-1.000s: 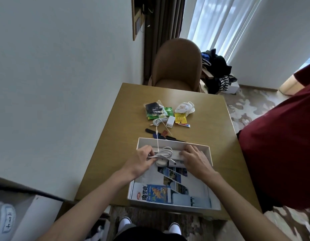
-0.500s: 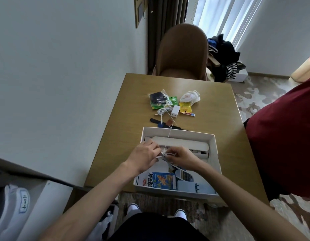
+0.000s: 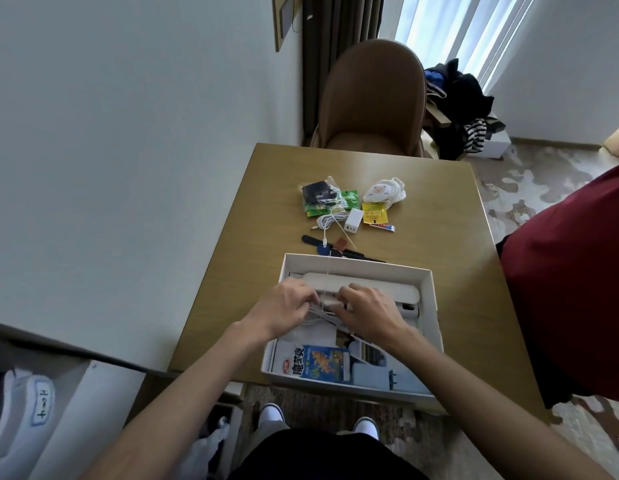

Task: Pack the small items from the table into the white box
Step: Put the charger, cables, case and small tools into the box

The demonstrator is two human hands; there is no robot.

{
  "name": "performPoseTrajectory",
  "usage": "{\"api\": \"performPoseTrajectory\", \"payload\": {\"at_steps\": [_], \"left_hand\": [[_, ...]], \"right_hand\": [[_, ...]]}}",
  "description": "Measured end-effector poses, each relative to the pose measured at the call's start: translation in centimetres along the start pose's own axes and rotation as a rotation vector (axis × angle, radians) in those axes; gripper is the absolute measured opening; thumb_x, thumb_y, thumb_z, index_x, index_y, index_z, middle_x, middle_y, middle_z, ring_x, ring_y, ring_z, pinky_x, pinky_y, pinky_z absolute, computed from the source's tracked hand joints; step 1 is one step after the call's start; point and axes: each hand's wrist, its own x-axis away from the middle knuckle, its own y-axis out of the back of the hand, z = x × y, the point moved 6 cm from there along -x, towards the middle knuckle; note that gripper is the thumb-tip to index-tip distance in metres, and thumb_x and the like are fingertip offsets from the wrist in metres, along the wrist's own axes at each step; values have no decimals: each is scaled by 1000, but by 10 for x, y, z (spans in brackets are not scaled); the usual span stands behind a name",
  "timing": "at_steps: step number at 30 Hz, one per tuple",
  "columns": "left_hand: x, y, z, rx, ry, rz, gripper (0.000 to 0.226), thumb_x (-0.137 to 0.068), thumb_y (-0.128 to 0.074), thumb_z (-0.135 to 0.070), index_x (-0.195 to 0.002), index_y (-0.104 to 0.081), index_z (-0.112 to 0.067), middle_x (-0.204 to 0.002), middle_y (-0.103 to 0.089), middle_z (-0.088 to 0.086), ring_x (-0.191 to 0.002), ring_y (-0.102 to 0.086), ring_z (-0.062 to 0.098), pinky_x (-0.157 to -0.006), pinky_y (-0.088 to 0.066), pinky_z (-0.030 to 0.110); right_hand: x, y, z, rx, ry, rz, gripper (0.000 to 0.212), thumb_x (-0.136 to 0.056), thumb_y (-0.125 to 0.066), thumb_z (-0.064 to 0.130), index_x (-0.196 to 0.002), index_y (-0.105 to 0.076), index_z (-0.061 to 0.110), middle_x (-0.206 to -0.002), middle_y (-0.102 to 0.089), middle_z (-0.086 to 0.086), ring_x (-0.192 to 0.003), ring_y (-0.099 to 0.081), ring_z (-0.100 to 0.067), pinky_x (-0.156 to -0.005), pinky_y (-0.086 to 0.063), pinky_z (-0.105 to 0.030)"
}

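The white box [image 3: 427, 299] sits at the table's near edge. Inside lie a long white bar [image 3: 377, 287], a blue printed packet [image 3: 320, 365] and a pale blue adapter [image 3: 374, 377]. My left hand [image 3: 284, 306] and my right hand [image 3: 365, 311] are both inside the box, fingers curled around a bundle of white cable [image 3: 323, 311] between them. A thin strand of that cable [image 3: 328, 265] runs up over the box's far wall to a loose coil [image 3: 330, 221] on the table. A white charger block [image 3: 353, 220] lies beside the coil.
Beyond the box lie a black strap [image 3: 339, 249], a bagged black item on green packets [image 3: 322, 199], a yellow sachet [image 3: 373, 213], a small tube [image 3: 382, 226] and a white sock bundle [image 3: 384, 192]. A brown chair [image 3: 372, 98] stands at the far edge, a dark red bed cover [image 3: 571, 282] on the right.
Both hands have drawn closer together over the cable bundle in the box. The view has shifted, and the long white bar is now uncovered behind my hands.
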Motion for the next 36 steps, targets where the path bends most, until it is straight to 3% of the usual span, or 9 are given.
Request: {"api": "performPoseTrajectory", "payload": {"at_steps": [3, 9, 13, 19, 22, 25, 28, 32, 36], "left_hand": [[-20, 13, 0, 206, 128, -26, 20, -91, -53, -6, -101, -66, -17, -104, -65, -2, -92, -59, 4, -72, -47, 7], [-61, 37, 2, 94, 189, -67, 17, -94, -52, -12, -103, -65, -17, -107, -63, -1, -95, -58, 10, -73, -48, 18], [-89, 41, 24, 129, 326, -150, 17, -94, -51, -13, -100, -67, -17, -103, -64, 0, -90, -62, 16, -75, -55, 33], [-135, 14, 77, 63, 375, 22, 15, -96, -49, -18, -102, -63, -21, -92, -55, -6, -67, -55, 6, -52, -38, 15], [-160, -3, 101, 30, 349, 89, 17, -95, -50, -16, -108, -62, -16, -101, -55, -1, -76, -51, 9, -63, -41, 17], [-179, -20, 121, -41, 318, 151, 23, -94, -52, -18, -116, -58, -13, -111, -52, 3, -99, -53, 20, -85, -48, 35], [-192, -31, 132, -215, 252, 196, 26, -94, -53, -19, -118, -55, -12, -117, -51, 5, -112, -50, 24, -87, -50, 39], [-203, -36, 135, -409, 86, 175, 27, -90, -58, -20, -117, -55, -15, -115, -55, 3, -105, -52, 21, -76, -53, 36], [-209, -41, 140, -411, 60, 219, 37, -87, -63, -32, -118, -57, -11, -122, -54, 4, -112, -50, 22, -80, -52, 37]], "right_hand": [[-8, 36, -20, -122, -63, -91, 19, -93, -57, 38, -101, -65, 22, -91, -66, 11, -74, -59, -9, -61, -45, -27], [-51, 69, -63, -313, -63, -70, 18, -93, -62, 21, -110, -66, 15, -95, -71, 1, -81, -64, -14, -71, -53, -30], [-94, 57, -86, -257, -72, 32, 17, -94, -57, 17, -107, -66, 12, -103, -71, -6, -90, -65, -21, -77, -55, -39], [-159, 2, -109, -4, -198, 182, 25, -94, -51, 17, -117, -59, 11, -119, -60, -10, -106, -55, -30, -85, -49, -42], [-191, -22, -113, 65, -203, 181, 42, -92, -53, 11, -133, -50, 15, -137, -51, -8, -120, -46, -30, -95, -45, -41], [-219, -41, -114, 130, -167, 180, 59, -91, -51, 5, -147, -36, 16, -148, -42, -7, -127, -41, -31, -96, -44, -43], [-236, -57, -118, 172, -130, 194, 59, -91, -53, 4, -146, -36, 15, -142, -47, -9, -122, -47, -32, -90, -46, -42], [-242, -58, -122, 128, -116, 138, 33, -92, -50, 7, -123, -58, 13, -119, -59, -11, -109, -55, -31, -83, -42, -39], [-240, -37, -127, -283, -283, 3, 21, -94, -55, 14, -113, -63, 15, -106, -63, -1, -90, -58, -19, -73, -44, -33]]}}
